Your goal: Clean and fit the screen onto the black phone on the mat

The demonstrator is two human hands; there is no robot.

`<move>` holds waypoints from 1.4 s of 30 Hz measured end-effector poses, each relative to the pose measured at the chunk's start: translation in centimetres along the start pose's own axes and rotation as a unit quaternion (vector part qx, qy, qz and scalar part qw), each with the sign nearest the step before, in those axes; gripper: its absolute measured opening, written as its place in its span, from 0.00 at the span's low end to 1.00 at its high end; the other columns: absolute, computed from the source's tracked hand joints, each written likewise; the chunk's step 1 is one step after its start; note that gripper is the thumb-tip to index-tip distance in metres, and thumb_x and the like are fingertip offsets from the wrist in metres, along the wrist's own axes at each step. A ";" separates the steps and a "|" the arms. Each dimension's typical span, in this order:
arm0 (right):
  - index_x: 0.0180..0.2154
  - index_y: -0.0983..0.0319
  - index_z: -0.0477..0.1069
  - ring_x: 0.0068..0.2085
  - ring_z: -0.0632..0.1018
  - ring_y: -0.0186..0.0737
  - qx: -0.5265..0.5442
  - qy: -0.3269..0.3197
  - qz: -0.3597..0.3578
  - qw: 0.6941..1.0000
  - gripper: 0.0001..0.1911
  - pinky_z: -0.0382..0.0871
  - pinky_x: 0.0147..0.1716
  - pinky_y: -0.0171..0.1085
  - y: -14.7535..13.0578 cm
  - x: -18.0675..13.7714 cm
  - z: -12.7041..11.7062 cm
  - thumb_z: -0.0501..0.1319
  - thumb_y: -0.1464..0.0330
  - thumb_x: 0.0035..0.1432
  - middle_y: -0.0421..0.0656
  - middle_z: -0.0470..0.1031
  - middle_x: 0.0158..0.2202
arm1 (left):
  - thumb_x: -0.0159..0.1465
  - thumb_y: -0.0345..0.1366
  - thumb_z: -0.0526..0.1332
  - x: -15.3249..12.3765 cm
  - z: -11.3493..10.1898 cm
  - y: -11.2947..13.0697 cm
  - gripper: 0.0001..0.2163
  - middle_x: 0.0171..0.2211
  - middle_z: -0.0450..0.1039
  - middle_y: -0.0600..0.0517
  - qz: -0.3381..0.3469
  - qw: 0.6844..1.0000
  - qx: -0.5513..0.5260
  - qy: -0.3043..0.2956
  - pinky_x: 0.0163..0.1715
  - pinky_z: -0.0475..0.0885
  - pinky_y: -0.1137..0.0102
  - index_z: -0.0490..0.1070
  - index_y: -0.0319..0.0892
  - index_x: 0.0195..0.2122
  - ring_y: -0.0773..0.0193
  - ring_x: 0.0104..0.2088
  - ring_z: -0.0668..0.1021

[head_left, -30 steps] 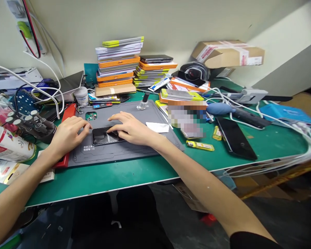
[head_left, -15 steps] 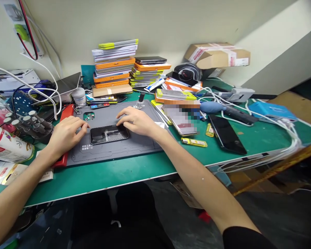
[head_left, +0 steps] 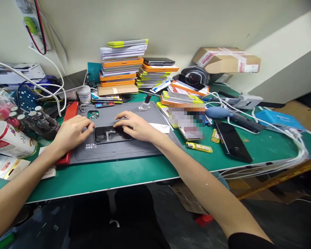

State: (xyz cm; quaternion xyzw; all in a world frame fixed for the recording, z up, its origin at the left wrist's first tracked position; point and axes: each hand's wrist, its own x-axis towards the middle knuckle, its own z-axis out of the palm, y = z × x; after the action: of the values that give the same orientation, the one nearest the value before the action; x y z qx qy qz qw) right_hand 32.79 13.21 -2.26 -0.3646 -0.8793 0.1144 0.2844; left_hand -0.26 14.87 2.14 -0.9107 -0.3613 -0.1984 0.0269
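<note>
A smartphone (head_left: pixel 110 138) lies flat on the grey work mat (head_left: pixel 134 151), its dark glass face up with a pale reflection across it. My left hand (head_left: pixel 73 134) rests at the phone's left end, fingers loosely bent and holding nothing; its thumb tip is close to the phone's corner. Over the right part of the phone is my right hand (head_left: pixel 136 127), fingers apart, with fingertips at the screen's far edge. Small metal parts sit in a green cut-out (head_left: pixel 93 114) of the mat. Behind my right hand stands a small clear bottle (head_left: pixel 145 103) with a black cap.
A red strip (head_left: pixel 70 112) borders the mat's left side, beside a screwdriver holder (head_left: pixel 50 130). White paper (head_left: pixel 159 128) lies right of my right hand. Stacked flat boxes (head_left: pixel 122 64) stand at the back. Another phone (head_left: pixel 233 141), a yellow packet (head_left: pixel 199 147) and cables lie on the right.
The whole view has shifted slightly, moving things to the right in the picture. My right hand's fingers have moved left along the phone's far edge. White paper beside that hand shows more.
</note>
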 end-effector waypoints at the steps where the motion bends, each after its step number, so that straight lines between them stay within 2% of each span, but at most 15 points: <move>1: 0.57 0.56 0.85 0.67 0.78 0.54 -0.003 -0.005 -0.005 1.000 0.23 0.72 0.71 0.61 -0.2 0.1 0.1 0.54 0.74 0.74 0.52 0.77 0.66 | 0.82 0.48 0.50 0.0 0.1 0.0 0.24 0.44 0.88 0.45 0.001 1.000 -0.005 -0.004 0.47 0.78 0.58 0.83 0.44 0.43 0.50 0.47 0.85; 7: 0.64 0.57 0.82 0.67 0.78 0.57 -0.047 -0.036 0.007 0.998 0.23 0.71 0.69 0.61 -2.3 1.2 0.8 0.53 0.71 0.79 0.54 0.76 0.67 | 0.83 0.50 0.50 0.2 0.2 -0.1 0.25 0.44 0.88 0.45 0.012 1.000 -0.017 -0.011 0.49 0.78 0.57 0.85 0.43 0.44 0.49 0.48 0.85; 14: 0.70 0.58 0.78 0.70 0.76 0.57 -0.056 -0.060 -0.007 0.997 0.26 0.68 0.73 0.59 -3.2 1.9 1.2 0.52 0.71 0.80 0.55 0.74 0.69 | 0.83 0.50 0.51 0.3 -0.1 -0.2 0.25 0.44 0.87 0.43 0.013 1.000 -0.004 -0.011 0.47 0.77 0.58 0.86 0.43 0.45 0.49 0.48 0.84; 18: 0.67 0.56 0.83 0.69 0.76 0.57 -0.071 -0.047 0.003 0.996 0.24 0.66 0.74 0.59 -3.0 1.9 0.3 0.54 0.71 0.80 0.54 0.75 0.69 | 0.83 0.50 0.51 0.3 -0.4 -0.3 0.26 0.43 0.87 0.45 0.012 1.000 0.007 -0.011 0.47 0.77 0.58 0.86 0.42 0.44 0.49 0.47 0.84; 23: 0.58 0.57 0.89 0.64 0.79 0.56 -0.070 -0.035 0.047 0.996 0.21 0.70 0.67 0.55 -2.5 0.8 -1.3 0.57 0.69 0.79 0.52 0.79 0.65 | 0.83 0.48 0.51 0.4 -0.6 -0.2 0.25 0.44 0.87 0.45 0.017 1.000 0.015 -0.007 0.50 0.77 0.59 0.86 0.41 0.45 0.50 0.48 0.85; 27: 0.53 0.57 0.90 0.59 0.81 0.52 -0.071 -0.021 0.095 0.993 0.20 0.73 0.60 0.49 -1.8 0.2 -2.2 0.58 0.70 0.76 0.49 0.83 0.60 | 0.84 0.48 0.51 0.4 -0.7 -0.2 0.25 0.44 0.87 0.45 0.027 1.000 0.013 -0.006 0.50 0.77 0.60 0.86 0.42 0.44 0.51 0.49 0.85; 30: 0.50 0.61 0.89 0.57 0.82 0.51 -0.108 0.016 0.125 0.986 0.18 0.74 0.59 0.48 -1.1 0.0 -2.9 0.58 0.72 0.75 0.49 0.85 0.56 | 0.84 0.50 0.51 0.4 -0.7 -0.4 0.24 0.46 0.87 0.45 0.041 0.999 -0.005 -0.005 0.51 0.77 0.60 0.85 0.43 0.46 0.51 0.50 0.85; 33: 0.55 0.61 0.86 0.56 0.84 0.49 -0.117 0.070 0.156 0.978 0.19 0.75 0.58 0.46 -0.9 -1.5 -3.8 0.56 0.73 0.76 0.47 0.87 0.54 | 0.83 0.56 0.54 0.5 -0.5 -0.7 0.25 0.52 0.86 0.44 0.063 0.997 -0.034 -0.031 0.56 0.77 0.59 0.85 0.43 0.53 0.49 0.55 0.84; 35: 0.58 0.60 0.84 0.55 0.85 0.49 -0.136 0.106 0.179 0.969 0.19 0.77 0.56 0.46 -1.3 -3.4 -3.9 0.56 0.71 0.79 0.46 0.87 0.54 | 0.80 0.64 0.55 0.5 -0.3 -0.8 0.30 0.58 0.85 0.42 0.078 0.994 -0.050 -0.065 0.62 0.75 0.56 0.83 0.43 0.60 0.47 0.59 0.83; 37: 0.57 0.60 0.84 0.58 0.84 0.53 -0.186 0.126 0.196 0.955 0.16 0.77 0.57 0.48 -1.7 -5.9 -3.5 0.58 0.67 0.79 0.49 0.86 0.56 | 0.77 0.70 0.57 0.5 -0.1 -0.9 0.36 0.62 0.82 0.41 0.083 0.990 -0.056 -0.095 0.65 0.73 0.53 0.79 0.43 0.66 0.44 0.62 0.81; 40: 0.56 0.63 0.84 0.55 0.84 0.57 -0.262 0.148 0.228 0.926 0.17 0.78 0.54 0.51 -1.9 -9.2 -2.2 0.57 0.64 0.81 0.54 0.85 0.54 | 0.74 0.72 0.61 0.3 0.2 -0.9 0.39 0.66 0.80 0.41 0.071 0.989 -0.054 -0.120 0.68 0.69 0.52 0.76 0.45 0.71 0.41 0.66 0.79; 42: 0.53 0.62 0.85 0.50 0.84 0.56 -0.281 0.165 0.237 0.915 0.18 0.77 0.51 0.51 -1.8 -10.3 -1.4 0.57 0.62 0.83 0.53 0.85 0.51 | 0.73 0.71 0.63 0.2 0.4 -1.0 0.39 0.66 0.81 0.41 0.062 0.988 -0.053 -0.132 0.67 0.68 0.52 0.75 0.45 0.71 0.41 0.66 0.79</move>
State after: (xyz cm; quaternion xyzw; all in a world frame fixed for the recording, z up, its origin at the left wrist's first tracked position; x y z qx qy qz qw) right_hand 38.49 4.61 -4.63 -0.6412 -0.7035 -0.1353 0.2751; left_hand -0.68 15.74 1.79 -0.9497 -0.2933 -0.0935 -0.0569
